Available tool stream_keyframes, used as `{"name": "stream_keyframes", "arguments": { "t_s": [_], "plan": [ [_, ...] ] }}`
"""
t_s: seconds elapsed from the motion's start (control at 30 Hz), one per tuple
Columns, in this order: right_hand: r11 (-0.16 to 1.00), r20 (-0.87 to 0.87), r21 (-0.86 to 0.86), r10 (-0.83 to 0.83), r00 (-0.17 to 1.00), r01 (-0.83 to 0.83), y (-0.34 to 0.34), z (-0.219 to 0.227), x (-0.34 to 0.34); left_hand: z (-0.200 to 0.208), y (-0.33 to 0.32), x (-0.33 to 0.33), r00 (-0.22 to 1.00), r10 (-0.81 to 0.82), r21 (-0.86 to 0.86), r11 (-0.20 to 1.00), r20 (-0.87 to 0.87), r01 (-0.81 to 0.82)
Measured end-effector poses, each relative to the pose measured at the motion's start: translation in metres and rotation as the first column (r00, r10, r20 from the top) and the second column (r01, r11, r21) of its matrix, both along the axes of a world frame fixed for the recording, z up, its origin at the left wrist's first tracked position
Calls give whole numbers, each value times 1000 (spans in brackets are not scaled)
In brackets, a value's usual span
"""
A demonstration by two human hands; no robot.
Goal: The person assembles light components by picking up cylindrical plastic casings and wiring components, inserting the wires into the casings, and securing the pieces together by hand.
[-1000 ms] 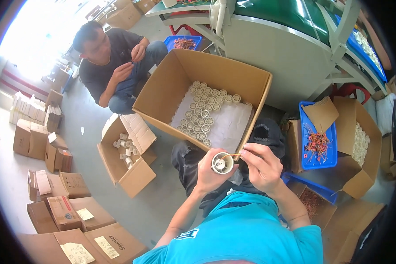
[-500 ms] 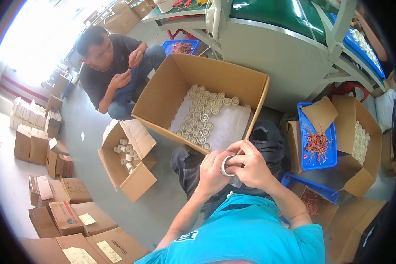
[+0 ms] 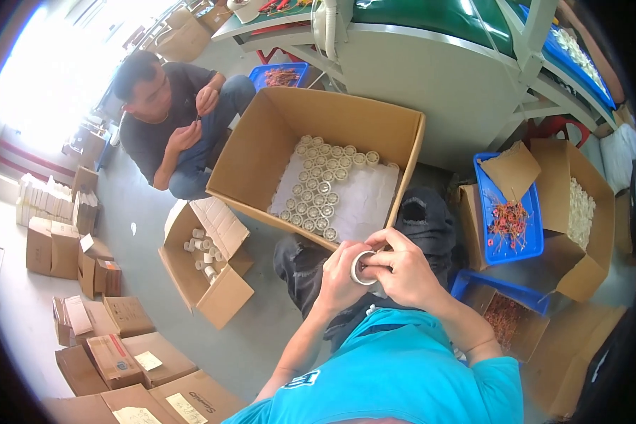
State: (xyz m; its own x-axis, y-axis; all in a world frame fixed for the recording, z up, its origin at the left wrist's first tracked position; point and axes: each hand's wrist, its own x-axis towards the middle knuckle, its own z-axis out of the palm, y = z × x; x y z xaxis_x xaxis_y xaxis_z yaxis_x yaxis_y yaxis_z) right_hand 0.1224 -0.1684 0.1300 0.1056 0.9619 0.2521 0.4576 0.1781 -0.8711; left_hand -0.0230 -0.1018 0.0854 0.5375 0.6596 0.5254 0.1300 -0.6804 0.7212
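Close in front of my body, my left hand [image 3: 341,278] grips a short white plastic cylinder [image 3: 358,268] from its left side, its round mouth turned to the right. My right hand [image 3: 403,267] is at that mouth, with thumb and fingertips bent into it. Whatever those fingertips pinch inside is hidden. Just beyond my hands, a large cardboard box [image 3: 251,178] rests by my knees. In it, rows of round whitish parts [image 3: 324,188] stand on a white sheet [image 3: 371,201].
At left is an open carton [image 3: 222,293] with white cylinders [image 3: 206,256]. A blue tray [image 3: 523,244] of red-wired pieces [image 3: 509,220] lies at right, beside a carton [image 3: 590,272] of white parts. Another person [image 3: 162,113] squats at far left, handling something small. Cartons [image 3: 124,360] line the left.
The view has shifted slightly, so the box and its surroundings sit a little differently. My right fingertips have shifted slightly at the cylinder's mouth; my left hand still holds it.
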Motion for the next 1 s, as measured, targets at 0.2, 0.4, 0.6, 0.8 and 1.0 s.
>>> {"name": "stream_keyframes", "arguments": {
  "t_s": [0.2, 0.4, 0.6, 0.8, 1.0],
  "plan": [
    [996, -36, 49, -75, 996, 77, -1, -8, -4, -1, 3, 2, 999, -10, 31, 999, -38, 11],
    [990, 37, 111, -87, 996, 82, 1, -9, -1, 7, 12, 6, 993, -62, 55, 996, -103, 68],
    [992, -95, 55, -108, 990, 114, 3, -14, 9, 6, 14, 17, 991, -90, 20, 995, -101, 93],
    [984, -140, 28, -170, 976, 175, 2, -17, 38, 2, 23, 52, 984, -140, 37, 989, -110, 145],
    [865, -367, 72, -440, 819, 497, -9, -15, 115, 44, 90, 143, 952, -173, 313, 916, -255, 250]
  ]
}}
